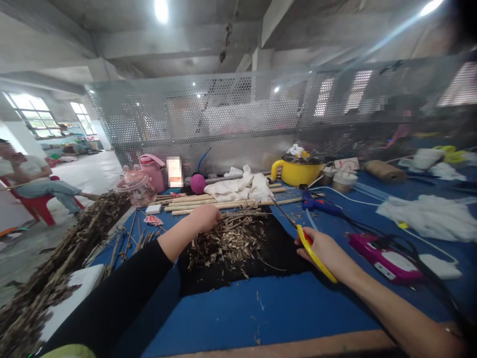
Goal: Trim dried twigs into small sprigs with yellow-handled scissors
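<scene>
My left hand [206,217] is closed around the stems of a bunch of dried twigs and leaves [227,241] that lies on a black cloth [276,258] on the blue table [283,308]. My right hand [323,250] grips yellow-handled scissors [303,238], whose blades point up and away toward the wooden sticks [223,201] behind the bunch. The scissor tips sit just right of the twigs.
A large heap of dried branches [55,268] covers the table's left edge. Behind lie white cloths [238,186], a yellow pot [298,170], a pink jug [151,171], a blue glue gun [316,203] and a magenta tool [380,253]. A perforated metal screen [261,114] backs the table. A person sits far left on a red chair [37,206].
</scene>
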Available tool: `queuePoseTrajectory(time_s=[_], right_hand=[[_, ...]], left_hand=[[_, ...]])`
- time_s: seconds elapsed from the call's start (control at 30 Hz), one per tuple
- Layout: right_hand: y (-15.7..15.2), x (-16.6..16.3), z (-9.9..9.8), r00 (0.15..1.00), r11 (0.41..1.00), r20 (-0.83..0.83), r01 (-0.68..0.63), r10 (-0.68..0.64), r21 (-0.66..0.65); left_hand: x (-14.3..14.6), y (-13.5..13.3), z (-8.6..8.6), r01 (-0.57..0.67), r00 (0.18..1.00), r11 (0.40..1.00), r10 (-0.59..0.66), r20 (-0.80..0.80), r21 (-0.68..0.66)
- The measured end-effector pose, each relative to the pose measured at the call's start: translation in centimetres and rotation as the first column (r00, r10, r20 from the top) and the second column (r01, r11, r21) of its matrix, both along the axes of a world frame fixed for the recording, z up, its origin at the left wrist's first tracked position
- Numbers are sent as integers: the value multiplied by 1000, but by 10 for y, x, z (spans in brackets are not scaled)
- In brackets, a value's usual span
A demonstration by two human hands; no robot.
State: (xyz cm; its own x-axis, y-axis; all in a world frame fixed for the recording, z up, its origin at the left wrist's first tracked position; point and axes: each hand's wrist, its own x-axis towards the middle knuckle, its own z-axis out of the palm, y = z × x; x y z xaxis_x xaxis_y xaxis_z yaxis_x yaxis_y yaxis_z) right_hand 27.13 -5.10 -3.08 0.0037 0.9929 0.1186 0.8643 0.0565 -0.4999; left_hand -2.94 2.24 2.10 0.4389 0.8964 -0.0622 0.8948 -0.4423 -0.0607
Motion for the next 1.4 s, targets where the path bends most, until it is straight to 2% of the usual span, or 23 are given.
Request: queuePoseTrajectory(time_s=[0.13,0.23,0.47,0.6,0.7,0.8,0.87,0.93,1.07,1.13,1.2,1.3,1.4], right_hand=[[1,0,0,999,1000,28,19,-19,-2],[0,-2,4,999,999,27,27,-26,-34],[-3,-5,4,1000,1000,13,14,-14,-6],[-1,-2,5,1000,997,26,5,-8,77],[1,-3,19,998,985,31,40,-46,169],[5,-15,39,998,970,-61,22,-8,243],[9,-28,49,985,967,-167,6,37,253],[15,-41,52,965,978,-250,-24,76,205],[29,-59,35,953,975,-268,-86,140,203],[34,-62,21,940,972,-291,-120,177,204],[36,-61,9,931,971,-318,-115,179,210],[34,-57,-1,928,973,-323,-127,185,190],[31,-55,-3,938,975,-297,-131,180,178]], left_hand=[[-17,9,-16,-68,997,998,68,-23,-6],[-21,12,-21,-66,998,998,66,-7,-19],[-21,16,-15,15,999,998,-12,48,-61],[-22,13,-10,-31,996,999,33,84,-27],[-20,11,-10,-26,998,998,29,51,-60],[-19,12,-13,-16,1000,992,15,-7,-128],[-20,14,-16,-8,1000,994,9,1,-106],[-23,17,-16,8,999,996,-5,35,-86],[-35,23,-8,-57,997,996,61,53,-66],[-42,24,-1,-130,991,991,130,-15,-37],[-47,24,2,-173,980,982,165,-110,-73],[-51,20,-2,-192,970,971,167,-178,-140],[-54,17,-12,-152,986,971,137,-93,-185]])
